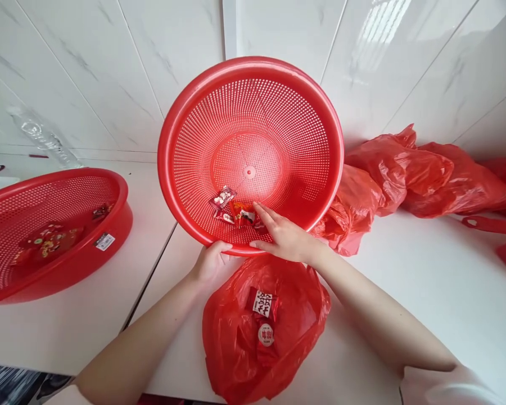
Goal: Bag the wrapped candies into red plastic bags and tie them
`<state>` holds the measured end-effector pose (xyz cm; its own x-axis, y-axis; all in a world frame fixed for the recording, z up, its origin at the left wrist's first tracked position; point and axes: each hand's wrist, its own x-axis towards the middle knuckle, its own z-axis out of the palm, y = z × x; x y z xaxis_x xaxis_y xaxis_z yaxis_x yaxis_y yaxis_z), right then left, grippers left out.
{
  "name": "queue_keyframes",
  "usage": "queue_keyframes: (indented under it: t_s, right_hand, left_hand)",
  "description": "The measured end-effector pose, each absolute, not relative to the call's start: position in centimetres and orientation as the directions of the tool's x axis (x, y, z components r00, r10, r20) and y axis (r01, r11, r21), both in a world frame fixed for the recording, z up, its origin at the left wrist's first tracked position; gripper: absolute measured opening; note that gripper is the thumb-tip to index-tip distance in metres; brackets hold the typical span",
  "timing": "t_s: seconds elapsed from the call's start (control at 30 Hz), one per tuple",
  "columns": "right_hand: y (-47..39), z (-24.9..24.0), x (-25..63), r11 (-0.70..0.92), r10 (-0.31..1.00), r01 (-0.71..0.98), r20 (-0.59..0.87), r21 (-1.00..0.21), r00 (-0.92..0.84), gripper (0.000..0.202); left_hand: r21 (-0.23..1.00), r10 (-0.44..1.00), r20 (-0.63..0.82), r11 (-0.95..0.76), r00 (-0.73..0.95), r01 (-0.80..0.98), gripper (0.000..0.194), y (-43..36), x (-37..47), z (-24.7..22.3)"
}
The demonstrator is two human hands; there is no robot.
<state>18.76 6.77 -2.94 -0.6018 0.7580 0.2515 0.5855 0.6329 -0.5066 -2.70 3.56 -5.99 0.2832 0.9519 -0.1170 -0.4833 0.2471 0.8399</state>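
A red plastic colander basket (194, 98) is tilted toward me, its inside facing me. My left hand (211, 261) is closed on its lower rim, thumb over the edge. Over the same rim reaches my right hand (284, 233), fingers stretched out and thumb apart, beside a few small wrapped snacks (222, 198) low in the basket. Part of one packet is hidden behind the fingers. Directly below, an open red plastic bag (225, 332) stands on the table, with a red-and-white snack packet (262, 302) and another with a round label (266, 336) inside.
Another red colander basket (78, 270) with several snack packets (53, 242) stands at the left. Filled red bags (388, 169) line the tiled wall on the right. A clear plastic bottle (44, 135) lies by the wall. A dark seam (152, 273) crosses the white tabletop (388, 270).
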Motion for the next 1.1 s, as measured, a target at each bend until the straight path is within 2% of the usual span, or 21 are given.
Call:
queue_keyframes:
  t_s: [0.07, 0.13, 0.27, 0.37, 0.43, 0.53, 0.6, 0.67, 0.73, 0.87, 0.97, 1.1]
  right_hand:
    - [6.9, -2.5, 19.1, 0.675, 0.692, 0.476, 0.262, -0.564, -0.672, 0.08]
    - [7.0, -2.2, 19.5, 0.652, 0.668, 0.377, 0.262, -0.658, -0.697, 0.065]
    - [7.1, -1.4, 20.1, 0.42, 0.757, 0.241, 0.191, -0.875, -0.625, 0.044]
    - [6.8, -0.4, 20.4, 0.27, 0.691, 0.162, 0.074, -0.949, -0.719, 0.036]
    - [6.4, 0.2, 20.4, 0.29, 0.562, 0.194, 0.002, -0.937, -0.827, 0.032]
    - [5.5, 0.2, 19.7, 0.42, 0.351, 0.243, -0.091, -0.874, -0.932, 0.026]
    - [5.0, -0.6, 19.0, 0.509, 0.302, 0.273, -0.128, -0.817, -0.945, 0.026]
    - [4.7, -1.7, 18.4, 0.605, 0.358, 0.331, -0.124, -0.724, -0.925, 0.028]
    - [4.9, -2.9, 18.1, 0.665, 0.487, 0.432, -0.084, -0.609, -0.869, 0.039]
    - [5.7, -4.2, 18.8, 0.605, 0.738, 0.669, -0.011, -0.431, -0.675, 0.056]
    - [6.1, -3.5, 19.8, 0.636, 0.735, 0.648, 0.076, -0.418, -0.673, 0.045]
    - [5.9, -1.2, 20.5, 0.699, 0.678, 0.515, 0.232, -0.496, -0.698, 0.022]
  left_hand:
    - [0.849, 0.96, -0.099, 0.218, 0.26, -0.482, 0.029, 3.7, -2.9, -6.0]
    - [0.86, 0.971, -0.091, 0.189, 0.223, -0.474, 0.025, 4.0, -3.3, -6.2]
    - [0.869, 0.974, -0.117, 0.194, 0.192, -0.455, 0.022, 4.7, -3.9, -6.5]
    - [0.866, 0.971, -0.119, 0.203, 0.206, -0.457, 0.024, 4.8, -4.0, -6.4]
    - [0.863, 0.972, -0.124, 0.206, 0.201, -0.461, 0.023, 4.8, -3.9, -6.2]
    - [0.865, 0.972, -0.129, 0.207, 0.197, -0.457, 0.021, 4.7, -3.8, -6.1]
    - [0.87, 0.977, -0.122, 0.19, 0.175, -0.455, 0.022, 4.8, -3.8, -6.1]
    - [0.874, 0.983, -0.105, 0.163, 0.149, -0.458, 0.023, 5.0, -4.0, -6.1]
    - [0.872, 0.99, -0.072, 0.122, 0.122, -0.474, 0.025, 5.3, -4.1, -6.0]
    - [0.845, 0.994, -0.019, 0.076, 0.111, -0.529, 0.033, 5.6, -4.3, -5.4]
    - [0.846, 0.994, 0.003, 0.056, 0.109, -0.53, 0.037, 5.5, -4.4, -4.8]
    - [0.866, 0.995, -0.019, 0.063, 0.094, -0.496, 0.033, 5.2, -4.1, -4.8]
